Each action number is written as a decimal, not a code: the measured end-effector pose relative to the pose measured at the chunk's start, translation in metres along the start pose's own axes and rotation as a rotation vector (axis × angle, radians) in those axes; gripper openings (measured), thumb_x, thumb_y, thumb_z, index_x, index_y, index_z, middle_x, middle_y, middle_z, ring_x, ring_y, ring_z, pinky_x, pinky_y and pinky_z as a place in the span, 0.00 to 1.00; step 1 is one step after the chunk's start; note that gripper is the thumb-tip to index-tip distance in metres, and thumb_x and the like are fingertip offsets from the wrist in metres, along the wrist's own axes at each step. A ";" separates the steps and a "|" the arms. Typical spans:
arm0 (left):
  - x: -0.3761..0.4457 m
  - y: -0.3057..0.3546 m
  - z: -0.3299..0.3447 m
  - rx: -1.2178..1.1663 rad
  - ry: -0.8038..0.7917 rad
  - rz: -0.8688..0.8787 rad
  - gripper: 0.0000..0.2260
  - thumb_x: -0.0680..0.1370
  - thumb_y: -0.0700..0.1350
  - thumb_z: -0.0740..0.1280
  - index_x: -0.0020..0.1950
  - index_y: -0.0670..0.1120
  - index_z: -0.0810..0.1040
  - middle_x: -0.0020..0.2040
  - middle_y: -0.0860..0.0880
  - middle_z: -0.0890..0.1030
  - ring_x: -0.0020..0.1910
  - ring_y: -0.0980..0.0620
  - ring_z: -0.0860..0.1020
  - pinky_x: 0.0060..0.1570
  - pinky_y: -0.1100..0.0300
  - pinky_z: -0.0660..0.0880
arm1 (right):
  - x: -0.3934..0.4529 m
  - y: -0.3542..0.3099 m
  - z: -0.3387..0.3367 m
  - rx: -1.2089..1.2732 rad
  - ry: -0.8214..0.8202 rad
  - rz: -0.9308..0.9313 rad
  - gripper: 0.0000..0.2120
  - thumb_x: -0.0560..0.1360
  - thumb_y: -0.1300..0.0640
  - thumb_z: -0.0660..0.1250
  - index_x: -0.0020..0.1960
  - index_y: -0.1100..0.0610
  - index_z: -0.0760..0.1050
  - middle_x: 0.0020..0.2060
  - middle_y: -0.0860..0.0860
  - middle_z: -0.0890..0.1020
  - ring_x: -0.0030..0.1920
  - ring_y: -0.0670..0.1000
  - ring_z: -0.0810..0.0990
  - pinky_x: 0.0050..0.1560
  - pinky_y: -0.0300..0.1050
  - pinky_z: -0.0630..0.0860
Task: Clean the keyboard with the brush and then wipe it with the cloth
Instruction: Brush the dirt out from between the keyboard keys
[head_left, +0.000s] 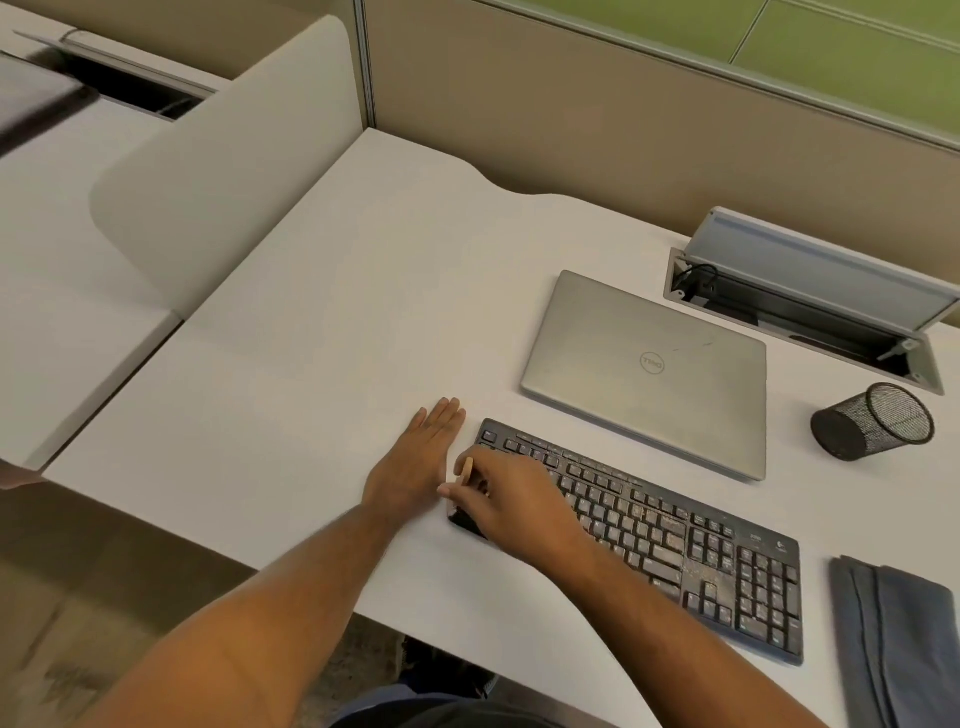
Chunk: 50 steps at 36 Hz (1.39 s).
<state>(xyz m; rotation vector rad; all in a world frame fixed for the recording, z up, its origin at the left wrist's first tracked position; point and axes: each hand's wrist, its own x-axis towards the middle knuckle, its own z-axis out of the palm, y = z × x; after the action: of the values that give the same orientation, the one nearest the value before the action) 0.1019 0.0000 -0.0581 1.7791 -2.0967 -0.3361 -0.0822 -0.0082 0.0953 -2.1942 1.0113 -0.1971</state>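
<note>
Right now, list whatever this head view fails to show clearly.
- Brush: only the wooden handle tip shows; the right hand covers the bristles.
- Keyboard: its left end lies under that hand; key legends are too small.
- Cloth: cut off by the right and bottom edges.
- Pen cup: contents not discernible.
- Top-left corner: blurred.

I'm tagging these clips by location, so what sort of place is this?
Most likely an office cubicle: a white desk walled by beige partition panels, with a closed laptop, a keyboard and a built-in cable box.
</note>
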 end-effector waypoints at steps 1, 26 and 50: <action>0.000 0.000 0.001 0.001 0.009 0.002 0.26 0.81 0.44 0.54 0.78 0.35 0.62 0.78 0.38 0.65 0.79 0.43 0.61 0.77 0.51 0.50 | -0.001 0.000 -0.001 0.005 0.007 -0.004 0.10 0.81 0.45 0.70 0.48 0.52 0.78 0.37 0.44 0.84 0.38 0.36 0.79 0.40 0.28 0.69; -0.002 0.003 0.000 0.004 0.000 -0.081 0.30 0.77 0.34 0.48 0.81 0.39 0.59 0.81 0.43 0.59 0.81 0.49 0.54 0.79 0.56 0.43 | -0.018 0.015 -0.020 -0.195 -0.068 -0.096 0.09 0.83 0.49 0.62 0.49 0.51 0.78 0.42 0.46 0.84 0.41 0.48 0.80 0.44 0.46 0.76; -0.008 0.022 -0.007 -0.090 0.009 -0.144 0.26 0.84 0.48 0.44 0.80 0.42 0.62 0.80 0.47 0.61 0.80 0.56 0.53 0.78 0.61 0.40 | 0.053 0.033 -0.048 0.084 0.277 0.393 0.09 0.82 0.55 0.60 0.46 0.53 0.77 0.34 0.45 0.84 0.37 0.43 0.81 0.40 0.46 0.77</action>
<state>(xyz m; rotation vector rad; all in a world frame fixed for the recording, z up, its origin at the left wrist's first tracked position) 0.0862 0.0118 -0.0441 1.8791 -1.9199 -0.4524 -0.0854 -0.0864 0.1012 -1.8800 1.5346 -0.3599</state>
